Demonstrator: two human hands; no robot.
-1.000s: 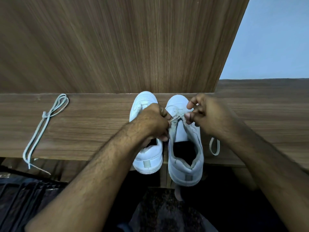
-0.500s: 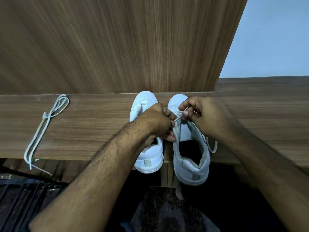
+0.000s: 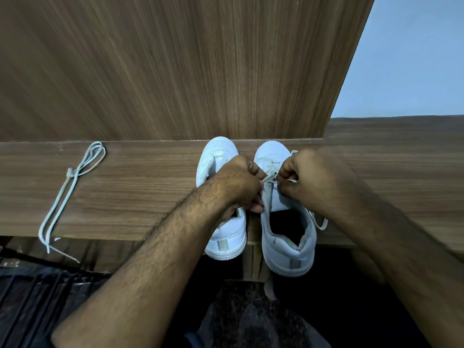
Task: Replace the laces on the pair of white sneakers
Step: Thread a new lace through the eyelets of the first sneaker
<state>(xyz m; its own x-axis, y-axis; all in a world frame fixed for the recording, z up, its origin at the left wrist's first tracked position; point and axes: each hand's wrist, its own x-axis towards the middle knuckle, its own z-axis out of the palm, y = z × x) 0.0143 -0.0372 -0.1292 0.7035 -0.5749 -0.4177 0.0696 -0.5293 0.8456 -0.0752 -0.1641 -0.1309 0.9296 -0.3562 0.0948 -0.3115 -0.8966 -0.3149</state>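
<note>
A wood-grain tabletop (image 3: 140,192) ran across the view, with a tall panel (image 3: 175,66) of the same brown grain standing upright along its far edge. A pale blue wall (image 3: 411,59) showed at upper right. Below the tabletop's near edge lay shadow.

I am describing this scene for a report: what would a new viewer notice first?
First, the two hands, left hand and right hand, pinching the lace on the right sneaker at the centre. Beside it stands the left sneaker; a loose lace lies far left on the wooden shelf.
</note>
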